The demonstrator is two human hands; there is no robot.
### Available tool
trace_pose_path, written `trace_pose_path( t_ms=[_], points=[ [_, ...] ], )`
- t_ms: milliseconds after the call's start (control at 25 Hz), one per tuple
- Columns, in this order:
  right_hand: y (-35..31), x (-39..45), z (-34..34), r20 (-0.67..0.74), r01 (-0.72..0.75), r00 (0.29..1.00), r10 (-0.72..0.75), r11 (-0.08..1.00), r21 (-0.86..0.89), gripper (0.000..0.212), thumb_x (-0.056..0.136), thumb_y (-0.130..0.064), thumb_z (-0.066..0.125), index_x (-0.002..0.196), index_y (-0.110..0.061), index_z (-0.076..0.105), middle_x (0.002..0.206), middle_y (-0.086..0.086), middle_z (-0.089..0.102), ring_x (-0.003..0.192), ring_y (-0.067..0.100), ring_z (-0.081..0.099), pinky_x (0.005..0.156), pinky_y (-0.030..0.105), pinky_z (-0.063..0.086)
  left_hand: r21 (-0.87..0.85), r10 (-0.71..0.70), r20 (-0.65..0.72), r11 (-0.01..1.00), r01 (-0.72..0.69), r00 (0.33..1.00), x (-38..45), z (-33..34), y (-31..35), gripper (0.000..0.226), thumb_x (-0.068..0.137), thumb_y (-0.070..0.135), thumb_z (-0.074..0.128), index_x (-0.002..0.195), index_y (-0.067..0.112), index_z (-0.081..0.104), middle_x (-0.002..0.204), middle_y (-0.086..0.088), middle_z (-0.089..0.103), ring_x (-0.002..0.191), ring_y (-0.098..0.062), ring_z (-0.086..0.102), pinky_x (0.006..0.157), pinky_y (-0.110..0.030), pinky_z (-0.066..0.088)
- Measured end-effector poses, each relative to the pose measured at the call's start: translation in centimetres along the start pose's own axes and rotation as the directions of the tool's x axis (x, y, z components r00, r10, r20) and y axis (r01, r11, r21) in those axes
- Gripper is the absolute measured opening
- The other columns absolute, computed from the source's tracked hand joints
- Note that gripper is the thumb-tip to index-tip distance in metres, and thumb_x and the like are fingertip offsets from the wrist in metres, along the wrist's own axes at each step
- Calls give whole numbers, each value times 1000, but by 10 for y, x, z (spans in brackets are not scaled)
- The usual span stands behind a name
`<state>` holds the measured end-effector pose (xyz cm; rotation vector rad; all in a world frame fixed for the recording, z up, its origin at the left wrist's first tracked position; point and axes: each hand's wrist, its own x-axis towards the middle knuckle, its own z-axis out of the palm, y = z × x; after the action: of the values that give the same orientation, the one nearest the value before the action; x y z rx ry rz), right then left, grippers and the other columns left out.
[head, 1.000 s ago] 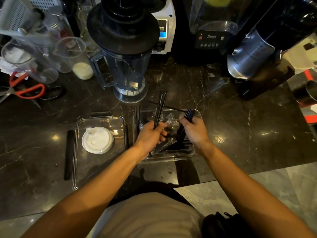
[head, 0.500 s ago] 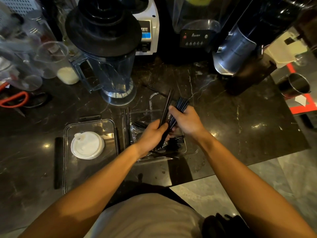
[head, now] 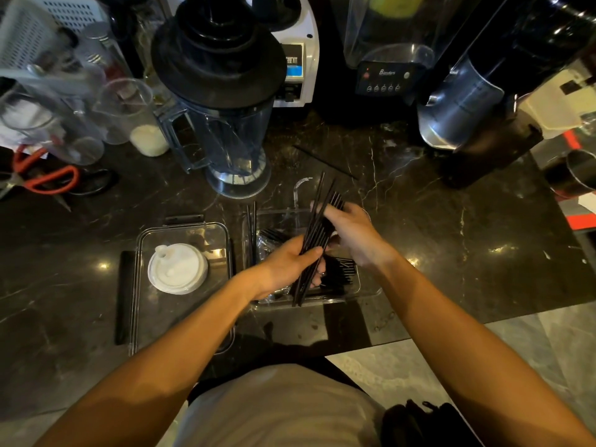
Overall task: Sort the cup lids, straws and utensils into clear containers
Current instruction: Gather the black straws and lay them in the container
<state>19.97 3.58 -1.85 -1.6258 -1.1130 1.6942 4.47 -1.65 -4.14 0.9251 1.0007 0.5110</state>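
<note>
Over the right-hand clear container [head: 367, 290], both hands are clamping one bundle of black straws [head: 317, 235]: left hand [head: 290, 266] mid-length, right hand [head: 350, 232] nearer the tips. Light, slippery, likely to fan; gripping mid-bundle looks safest.

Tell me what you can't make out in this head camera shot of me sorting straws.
- Contents of the right clear container: head view, mostly covered by the left hand, right hand and the bundle of black straws.
- Straw count: strands overlap, too dark to separate.
- White cup lids in the left clear container: seen from above, number in the stack unclear.
- Orange-handled scissors: cut off by the left edge.
</note>
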Motion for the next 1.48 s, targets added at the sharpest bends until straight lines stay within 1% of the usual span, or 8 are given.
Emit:
trace_pose_path(
  t_ms=[80,280,720,880,1040,1240,1360,1480],
  points=[
    [3,5,-5,42,56,997,-62,988,143,27,99,-38,58,102,-14,70,99,3,73,103,24,65,99,48,46,-78,-22,30,997,25,999,-2,0,0,19,109,17,42,124,8,49,77,-1,60,68,-16,62,70,-33,56],
    [-11,19,-7,-44,162,987,-156,941,297,38,108,-34,49,139,-15,59,136,7,68,123,22,68,109,47,50,-306,-66,202,943,127,977,-10,-4,-4,33,109,17,43,137,1,47,80,-3,55,66,-16,52,63,-31,49],
    [-7,17,3,147,101,983,-110,992,69,46,111,-33,42,124,2,68,115,20,76,109,34,73,105,46,54,-654,-58,320,708,265,946,-9,-6,-4,29,99,16,51,125,5,52,81,-3,50,60,-10,50,56,-22,46],
    [-7,15,7,210,95,972,-101,995,40,47,110,-34,45,122,5,69,117,17,76,111,30,73,98,37,57,-629,-78,241,747,217,967,-10,-3,2,25,100,13,58,123,4,61,80,-2,55,64,-11,55,58,-23,51],
    [-9,14,-7,6,118,993,-119,973,-198,34,109,-33,47,116,-11,72,107,8,77,94,13,75,90,32,60,-690,-49,131,712,126,990,-17,-10,0,19,100,5,55,117,5,63,95,-12,70,86,-24,72,77,-35,62],
    [0,-10,-33,21,236,935,-354,574,-784,12,100,-17,58,97,-19,70,87,-5,71,76,12,69,66,30,56,-765,-29,-13,644,9,1000,-24,-24,-5,29,94,3,55,122,5,64,115,-17,74,112,-33,72,88,-39,61],
    [17,-10,-31,178,164,983,31,259,-952,10,97,-23,63,104,-17,65,106,6,71,94,22,68,81,37,57,-782,-27,-57,623,-28,998,-28,-29,-6,34,96,4,51,128,3,61,114,-16,74,114,-32,71,93,-41,60],
    [44,-10,-19,165,166,967,193,8,-986,54,90,-41,70,135,-16,53,142,12,53,129,31,52,105,47,46,-794,-26,-97,605,-62,995,-30,-33,-6,29,101,3,45,124,3,62,112,-16,75,113,-32,71,94,-43,59]
  ],
)
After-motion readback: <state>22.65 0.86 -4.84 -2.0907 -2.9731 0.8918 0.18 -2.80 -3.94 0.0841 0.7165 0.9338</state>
